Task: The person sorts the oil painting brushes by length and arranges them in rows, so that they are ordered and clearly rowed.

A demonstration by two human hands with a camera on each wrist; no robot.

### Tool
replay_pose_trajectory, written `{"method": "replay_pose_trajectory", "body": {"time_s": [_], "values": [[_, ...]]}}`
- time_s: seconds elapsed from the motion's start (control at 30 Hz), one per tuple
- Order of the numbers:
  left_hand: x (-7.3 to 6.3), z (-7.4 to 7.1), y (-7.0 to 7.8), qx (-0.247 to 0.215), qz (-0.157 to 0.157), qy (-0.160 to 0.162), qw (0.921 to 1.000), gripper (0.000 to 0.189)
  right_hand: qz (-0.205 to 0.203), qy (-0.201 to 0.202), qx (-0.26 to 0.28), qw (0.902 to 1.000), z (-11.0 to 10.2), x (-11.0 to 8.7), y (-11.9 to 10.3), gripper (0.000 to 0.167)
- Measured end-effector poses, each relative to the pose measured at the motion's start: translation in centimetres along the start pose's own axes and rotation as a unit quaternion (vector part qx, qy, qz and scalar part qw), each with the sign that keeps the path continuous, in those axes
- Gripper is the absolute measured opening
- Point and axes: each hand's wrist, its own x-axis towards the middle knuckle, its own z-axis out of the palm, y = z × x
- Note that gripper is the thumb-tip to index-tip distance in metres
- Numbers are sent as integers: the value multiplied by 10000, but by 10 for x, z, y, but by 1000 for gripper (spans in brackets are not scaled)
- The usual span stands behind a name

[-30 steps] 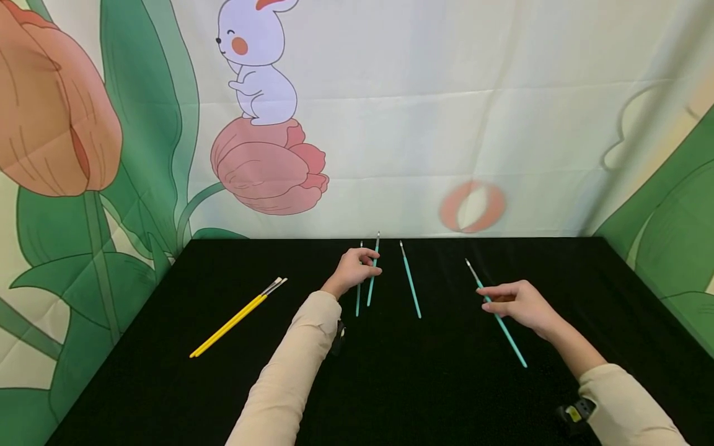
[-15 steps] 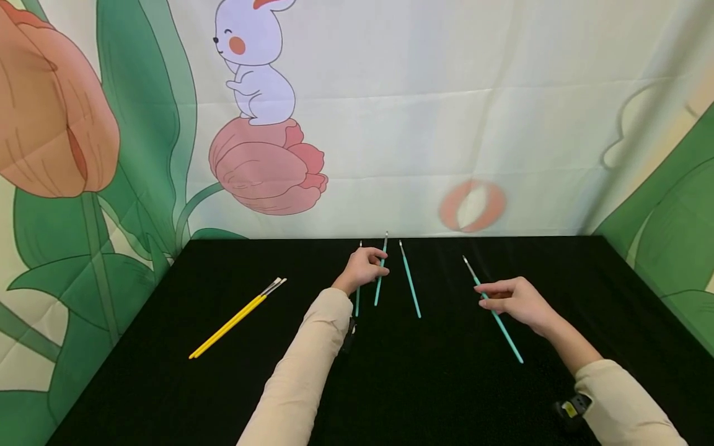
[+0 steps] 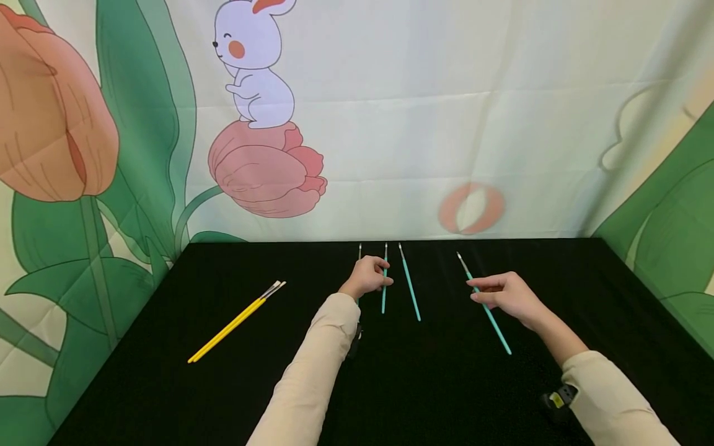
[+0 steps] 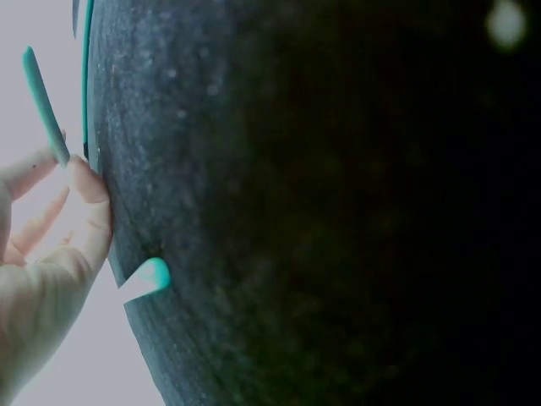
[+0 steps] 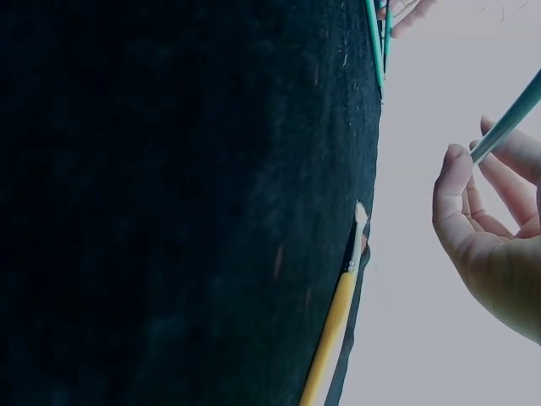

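Teal brush point(image 3: 383, 298) pinched, the left hand point(image 3: 368, 275) has dipped at twelve o'clock, making three abreast; the right hand point(image 3: 510, 294), pinching another brush point(image 3: 496, 326), edges toward ten.

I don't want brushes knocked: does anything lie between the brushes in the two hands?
Yes: a loose turquoise brush lies on the table between them, nearer the brush in the left hand than the brush in the right hand.
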Motion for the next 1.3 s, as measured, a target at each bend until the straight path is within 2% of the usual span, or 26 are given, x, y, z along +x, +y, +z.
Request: {"method": "replay_pose_trajectory", "body": {"time_s": [0.13, 0.37, 0.57, 1.03, 1.3], "values": [[-1, 0, 1, 20, -45, -9, 10000, 39, -38, 27, 49, 10000, 3, 7, -4, 44], [-3, -1, 1, 292, -43, 208, 9993, 38, -78, 27, 97, 9999, 9, 18, -11, 44], [-6, -2, 2, 291, -93, 245, 9992, 38, -26, 26, 278, 9996, 16, 30, -16, 41], [-6, -1, 0, 185, -129, 137, 9997, 38, -52, 109, 406, 9991, 27, 57, -18, 38], [-2, 3, 1, 343, -97, 88, 9993, 38, 81, 158, 389, 9991, 30, 68, -22, 40]]}}
